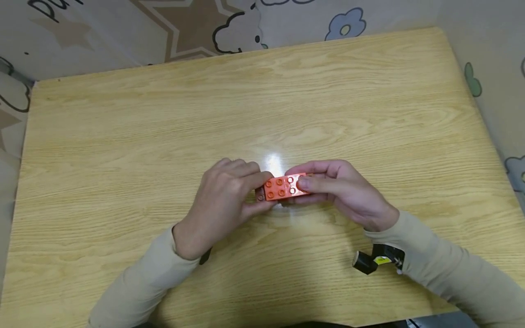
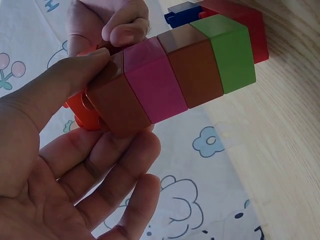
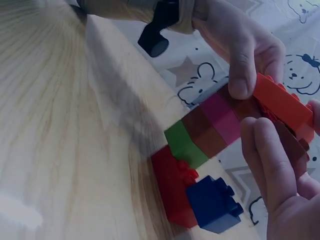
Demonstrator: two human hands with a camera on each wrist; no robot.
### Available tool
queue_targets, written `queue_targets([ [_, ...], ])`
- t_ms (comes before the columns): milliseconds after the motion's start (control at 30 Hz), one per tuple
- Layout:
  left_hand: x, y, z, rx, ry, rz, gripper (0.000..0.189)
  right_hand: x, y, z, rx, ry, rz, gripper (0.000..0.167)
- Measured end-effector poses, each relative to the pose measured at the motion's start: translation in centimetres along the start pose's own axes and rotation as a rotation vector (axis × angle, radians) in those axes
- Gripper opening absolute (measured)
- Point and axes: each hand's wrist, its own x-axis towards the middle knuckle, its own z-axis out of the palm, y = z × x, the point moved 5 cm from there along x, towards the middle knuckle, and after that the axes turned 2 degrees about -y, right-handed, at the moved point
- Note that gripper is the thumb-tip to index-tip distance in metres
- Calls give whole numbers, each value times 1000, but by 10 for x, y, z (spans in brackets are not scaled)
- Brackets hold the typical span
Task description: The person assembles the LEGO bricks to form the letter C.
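A tall stack of toy building bricks is between my hands. An orange brick (image 1: 283,187) tops it, studs upward in the head view. Below it run a brown brick (image 2: 120,102), a magenta brick (image 2: 157,85), another brown brick (image 2: 197,72) and a green brick (image 2: 231,52), with a long red brick (image 3: 170,190) and a blue brick (image 3: 214,205) at the bottom. My left hand (image 1: 221,191) pinches the upper brown brick between thumb and fingers. With its thumb on the studs, my right hand (image 1: 348,191) grips the orange brick; a dark brown brick (image 3: 289,140) shows under that.
The wooden table (image 1: 143,123) lies under both hands. Patterned walls (image 1: 295,23) border its back and sides. A black wrist camera (image 1: 379,259) sits on the right sleeve.
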Motion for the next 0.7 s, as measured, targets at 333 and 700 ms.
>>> queue_targets([
  [333, 0, 1, 2, 14, 5, 0, 38, 3, 0, 1, -66, 123, 47, 26],
  [700, 0, 1, 2, 11, 9, -15, 41, 3, -3, 2, -83, 100, 73, 29],
])
